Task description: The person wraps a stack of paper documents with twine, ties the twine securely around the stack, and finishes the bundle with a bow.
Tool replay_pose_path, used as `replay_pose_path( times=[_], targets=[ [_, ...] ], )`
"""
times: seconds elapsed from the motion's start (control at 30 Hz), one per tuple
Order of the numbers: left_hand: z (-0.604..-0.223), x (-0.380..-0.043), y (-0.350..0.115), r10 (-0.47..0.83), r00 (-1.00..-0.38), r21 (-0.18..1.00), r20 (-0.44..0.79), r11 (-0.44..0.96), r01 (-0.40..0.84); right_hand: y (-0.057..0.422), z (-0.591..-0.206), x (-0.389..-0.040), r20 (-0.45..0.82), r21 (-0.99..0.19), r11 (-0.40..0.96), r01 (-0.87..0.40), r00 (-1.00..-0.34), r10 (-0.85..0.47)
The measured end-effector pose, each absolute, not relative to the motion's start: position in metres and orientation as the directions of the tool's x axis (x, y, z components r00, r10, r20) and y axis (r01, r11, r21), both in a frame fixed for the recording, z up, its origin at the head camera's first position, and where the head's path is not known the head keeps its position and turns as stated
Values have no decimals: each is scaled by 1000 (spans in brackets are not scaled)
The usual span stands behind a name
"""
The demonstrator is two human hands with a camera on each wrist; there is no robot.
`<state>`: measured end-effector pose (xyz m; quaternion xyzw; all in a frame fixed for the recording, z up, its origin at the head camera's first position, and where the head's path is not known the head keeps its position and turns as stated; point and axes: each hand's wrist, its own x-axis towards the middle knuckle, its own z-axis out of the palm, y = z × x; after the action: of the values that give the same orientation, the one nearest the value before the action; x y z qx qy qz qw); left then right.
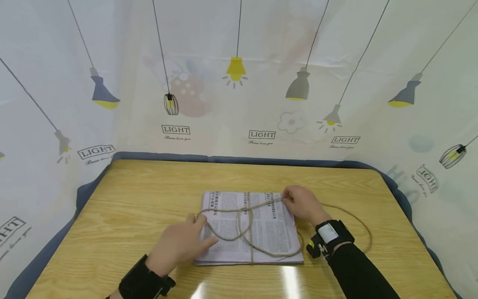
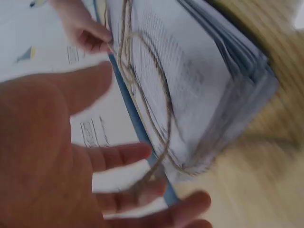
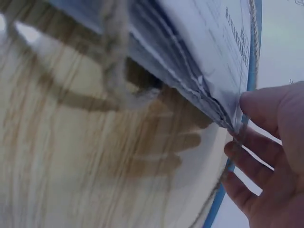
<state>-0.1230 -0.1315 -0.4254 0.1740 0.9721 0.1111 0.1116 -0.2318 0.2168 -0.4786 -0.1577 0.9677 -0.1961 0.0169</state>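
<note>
A flat stack of folded newspapers (image 1: 276,232) lies on the table, with tan jute twine (image 1: 224,210) running down its middle and looping loosely over the top. At the stack's far right corner my right hand (image 1: 304,203) pinches the twine between thumb and fingertips. My left hand (image 1: 181,241) is at the left edge, fingers spread and thumb over the paper. In the left wrist view a loop of twine (image 2: 166,95) passes over the extended fingers. From the right wrist, the thumb (image 3: 266,107) shows close by the corner of the newspaper pile (image 3: 213,52).
The wooden table (image 1: 142,191) has a dark blue fabric border (image 1: 261,161) along its far edge. Behind it hangs a pale curtain (image 1: 224,25) printed with lamps. A loose length of twine (image 1: 367,228) curves over the table right of the stack. Both wrists wear black straps.
</note>
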Motion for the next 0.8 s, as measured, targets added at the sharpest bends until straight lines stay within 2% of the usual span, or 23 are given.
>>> replay_pose_path(
  times=[0.1, 0.2, 0.4, 0.5, 0.67, 0.8],
  targets=[
    [-430, -124, -113, 338, -939, 60, -60, 940, 335, 212, -479, -233, 61, -369, 854, -366, -927, -370],
    [-440, -128, -94, 409, -912, -39, 31, 912, 408, 208, -480, -233, 96, -359, 822, -443, -893, -439],
    [-469, -126, -63, 552, -822, -55, 140, 834, 550, 195, -486, -235, 113, -373, 742, -557, -821, -559],
    [-475, -116, -53, 559, -818, 12, 138, 824, 566, 191, -487, -236, 94, -389, 732, -559, -815, -572],
    [-473, -99, -46, 526, -850, 248, -40, 829, 501, 190, -484, -235, 79, -401, 748, -529, -833, -547],
    [-475, -94, -50, 545, -833, 293, -91, 815, 501, 193, -482, -235, 51, -395, 764, -511, -842, -537]
  ],
)
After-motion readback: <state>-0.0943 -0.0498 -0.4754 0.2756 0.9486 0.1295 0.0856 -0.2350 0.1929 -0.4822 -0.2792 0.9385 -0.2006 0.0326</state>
